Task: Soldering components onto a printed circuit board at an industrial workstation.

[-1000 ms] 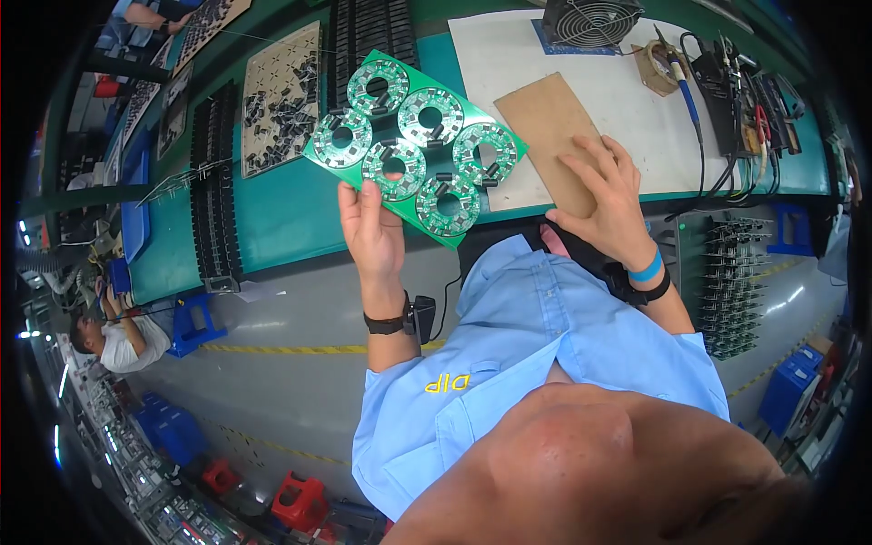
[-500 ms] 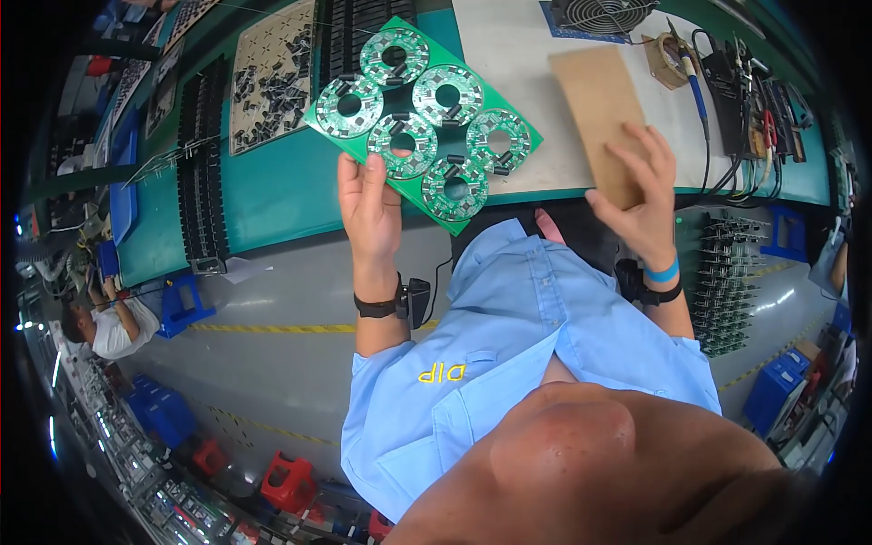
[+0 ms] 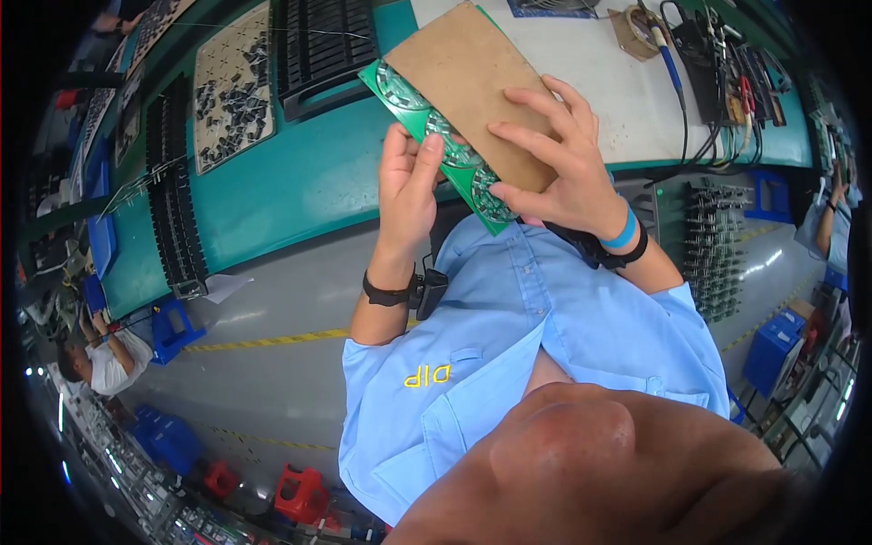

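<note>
My left hand (image 3: 409, 186) grips the near-left edge of a green circuit board panel (image 3: 397, 89), thumb on top and fingers curled at its edge. Round boards with ring-shaped parts show along the panel's left side. A flat brown sheet, like cardboard or fibreboard (image 3: 463, 68), lies over the rest and hides the other rings. Spread across the sheet's right part, my right hand (image 3: 572, 168) holds it against the panel, with the thumb at the near end. Panel and sheet are tilted together above the front edge of the bench.
On the green-topped bench (image 3: 263, 209) are a tray of small black components (image 3: 236, 100), a black slotted rack (image 3: 327, 45) and a long black strip (image 3: 173, 191). A soldering iron (image 3: 668, 59) and hand tools stand at the right. Stacked boards (image 3: 713, 250) are beyond my right arm.
My right hand has brought the brown sheet leftward onto the panel, covering most of its rings. My left hand has shifted right with the panel.
</note>
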The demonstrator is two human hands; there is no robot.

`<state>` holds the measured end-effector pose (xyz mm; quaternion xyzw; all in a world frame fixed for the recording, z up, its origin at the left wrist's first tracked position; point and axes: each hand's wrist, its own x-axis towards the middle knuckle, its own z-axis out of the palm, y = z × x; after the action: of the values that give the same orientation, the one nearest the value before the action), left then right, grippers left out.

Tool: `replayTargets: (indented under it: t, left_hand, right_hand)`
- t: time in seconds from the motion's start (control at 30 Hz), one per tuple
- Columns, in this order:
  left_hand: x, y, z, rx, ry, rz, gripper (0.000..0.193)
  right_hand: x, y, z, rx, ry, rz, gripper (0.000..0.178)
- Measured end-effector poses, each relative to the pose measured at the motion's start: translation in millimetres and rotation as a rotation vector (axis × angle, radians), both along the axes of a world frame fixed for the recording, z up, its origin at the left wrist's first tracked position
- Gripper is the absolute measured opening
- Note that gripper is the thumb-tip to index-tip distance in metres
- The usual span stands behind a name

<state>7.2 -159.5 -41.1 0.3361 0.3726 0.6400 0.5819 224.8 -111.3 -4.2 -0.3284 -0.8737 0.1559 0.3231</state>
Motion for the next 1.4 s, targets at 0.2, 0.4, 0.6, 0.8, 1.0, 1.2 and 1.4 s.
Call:
replayTargets:
  t: [0.2,0.4,0.6,0.8,1.0,1.2,1.4]
  left_hand:
    - [-5,26,26,-0.069,-0.029,-0.029,0.02]
    - [-33,73,37,-0.072,0.057,-0.249,0.024]
    - [-27,71,57,-0.123,0.096,-0.268,0.019]
    - [-7,74,93,-0.172,0.275,-0.23,0.017]
    - [11,96,125,-0.158,0.522,-0.298,0.023]
    - [57,129,161,-0.153,0.874,-0.465,0.034]
    - [114,137,172,-0.209,1.267,-0.605,0.048]
  right_hand:
    - [16,17,23,0.047,-0.201,0.102,0.074]
    - [25,47,43,0.17,-0.019,0.333,0.079]
    - [28,33,67,-0.05,-0.2,0.272,0.075]
    - [28,22,66,0.234,-0.442,0.182,0.072]
    - [35,17,16,-0.058,0.089,0.107,0.072]
    - [29,-6,-8,-0.284,0.405,-0.017,0.053]
    - [21,-34,-38,-0.66,0.986,0.007,0.038]
